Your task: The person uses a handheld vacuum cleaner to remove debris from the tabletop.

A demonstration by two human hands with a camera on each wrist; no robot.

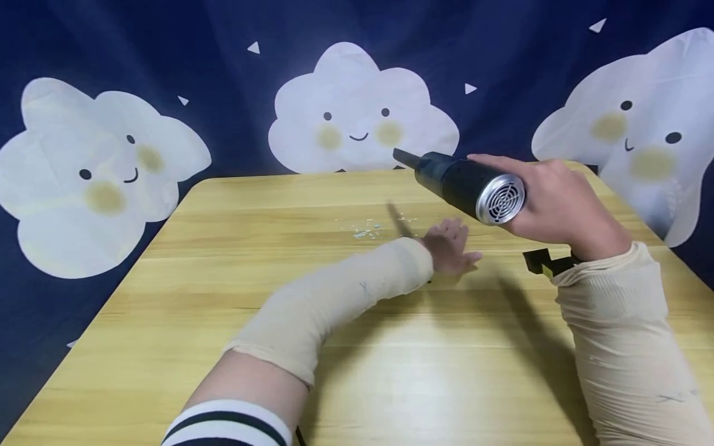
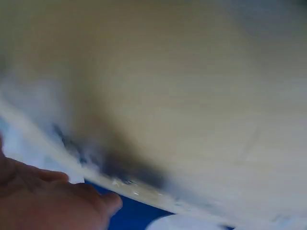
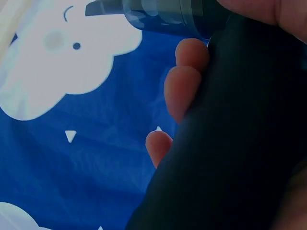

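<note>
My right hand point(image 1: 552, 197) grips a black hand-held blower point(image 1: 465, 184) with a silver grille at its back, held above the far right of the wooden table point(image 1: 223, 279), its narrow nozzle pointing left and away. In the right wrist view, fingers point(image 3: 184, 86) wrap round the dark blower body point(image 3: 240, 143). My left hand point(image 1: 450, 248) lies low over the table under the blower, fingers spread and relaxed, holding nothing; it is blurred. A scatter of small pale scraps point(image 1: 368, 230) lies just left of it. The left wrist view shows only the hand point(image 2: 53, 201) and the blurred tabletop point(image 2: 192, 96).
A small black and yellow object point(image 1: 543, 261) lies on the table beneath my right wrist. A dark blue backdrop with white cloud faces point(image 1: 357, 118) hangs right behind the table's far edge. Bare wood fills the near half and left side.
</note>
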